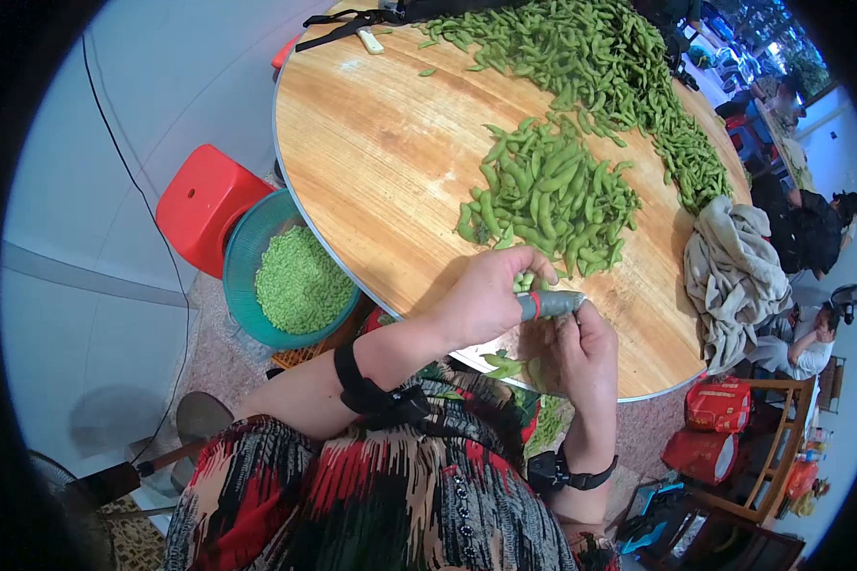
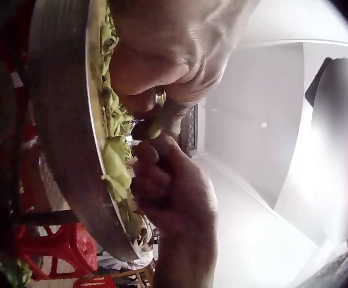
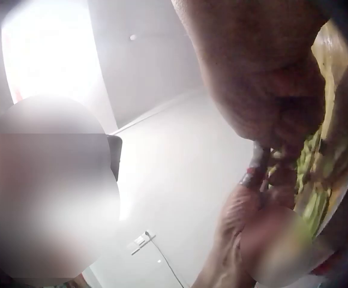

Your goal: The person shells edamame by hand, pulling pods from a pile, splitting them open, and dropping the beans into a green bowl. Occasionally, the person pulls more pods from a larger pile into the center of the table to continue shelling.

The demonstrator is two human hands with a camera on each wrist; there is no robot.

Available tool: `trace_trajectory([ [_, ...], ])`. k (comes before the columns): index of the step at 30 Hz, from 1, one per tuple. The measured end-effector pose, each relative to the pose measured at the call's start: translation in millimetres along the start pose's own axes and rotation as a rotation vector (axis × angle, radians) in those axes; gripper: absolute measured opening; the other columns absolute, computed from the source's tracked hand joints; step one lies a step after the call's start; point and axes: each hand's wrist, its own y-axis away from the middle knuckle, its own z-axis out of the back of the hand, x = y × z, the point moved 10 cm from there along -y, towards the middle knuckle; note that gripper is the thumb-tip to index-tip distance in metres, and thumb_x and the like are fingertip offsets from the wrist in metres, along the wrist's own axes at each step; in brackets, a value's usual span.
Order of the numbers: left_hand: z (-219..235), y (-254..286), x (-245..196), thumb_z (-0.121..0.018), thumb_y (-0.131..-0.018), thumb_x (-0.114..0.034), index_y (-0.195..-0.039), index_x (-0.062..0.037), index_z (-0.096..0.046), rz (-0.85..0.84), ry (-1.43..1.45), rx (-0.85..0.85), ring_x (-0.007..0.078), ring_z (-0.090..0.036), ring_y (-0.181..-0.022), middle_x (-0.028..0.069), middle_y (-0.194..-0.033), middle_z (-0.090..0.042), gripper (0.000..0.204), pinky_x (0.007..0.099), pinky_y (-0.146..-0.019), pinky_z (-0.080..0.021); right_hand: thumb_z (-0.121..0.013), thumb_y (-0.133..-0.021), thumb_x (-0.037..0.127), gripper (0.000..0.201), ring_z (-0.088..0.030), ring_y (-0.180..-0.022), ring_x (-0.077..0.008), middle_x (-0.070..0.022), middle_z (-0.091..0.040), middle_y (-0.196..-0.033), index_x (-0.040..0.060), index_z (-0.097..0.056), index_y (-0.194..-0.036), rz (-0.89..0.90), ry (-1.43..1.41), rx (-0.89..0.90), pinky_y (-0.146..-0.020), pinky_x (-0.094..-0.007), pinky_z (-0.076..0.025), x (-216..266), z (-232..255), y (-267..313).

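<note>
Over the near edge of the round table, my left hand [image 1: 486, 300] cups a few shelled green beans [image 1: 524, 282] in curled fingers. A grey cover [image 1: 554, 305] with a red band wraps its thumb. Close against that thumb's tip, my right hand [image 1: 586, 347] has its thumb and fingers bent together. An edamame pod [image 2: 156, 127] shows between the two hands in the left wrist view, pinched where they meet; the fingers partly hide it. Just beyond the hands lies a pile of edamame pods [image 1: 552, 195]. A few loose pods [image 1: 505, 365] lie below them near the edge.
A larger heap of pods [image 1: 581, 48] covers the table's far side. Left of the table [image 1: 371, 162], a teal basket [image 1: 243, 309] holds shelled beans beside a red stool [image 1: 205, 205]. A crumpled cloth [image 1: 733, 276] lies at the right edge. People sit in the background at right.
</note>
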Motion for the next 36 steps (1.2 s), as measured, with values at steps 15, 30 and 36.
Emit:
trace_trajectory([
  [15, -19.4, -2.5, 40.2, -0.051, -0.088, -0.007, -0.100, -0.0083, -0.058, 0.320, 0.719, -0.060, 0.0013, -0.045, -0.064, -0.0050, -0.081, -0.055, 0.014, 0.0140, -0.047, -0.029, -0.060, -0.082, 0.012, 0.014, -0.059, -0.053, -0.0248, -0.0138, -0.057, -0.062, -0.0002, -0.056, -0.087, 0.311, 0.336, -0.126, -0.048, -0.0346, -0.044, 41.0, 1.7, -4.0],
  [30, -15.6, 6.0, 50.5, -0.047, -0.089, -0.007, -0.101, -0.0094, -0.059, 0.336, 0.916, -0.070, 0.0048, -0.047, -0.075, -0.0028, -0.088, -0.055, 0.018, 0.0175, -0.058, -0.034, -0.055, -0.088, 0.012, 0.007, -0.039, -0.052, -0.0007, 0.0031, -0.050, -0.063, 0.0047, -0.055, -0.087, -0.114, -0.441, -0.093, -0.045, -0.0160, -0.028, -8.9, -9.1, -10.2],
  [36, 38.1, 16.2, 44.9, -0.049, -0.088, -0.008, -0.104, -0.0064, -0.057, 0.241, 0.899, -0.121, 0.0034, -0.044, -0.063, -0.0031, -0.080, -0.053, 0.019, 0.0136, -0.047, -0.028, -0.056, -0.085, 0.012, 0.012, -0.048, -0.050, -0.0068, 0.0007, -0.053, -0.061, 0.0002, -0.058, -0.087, -0.056, -0.192, 0.473, -0.044, -0.0208, -0.035, 10.1, -8.3, 15.2],
])
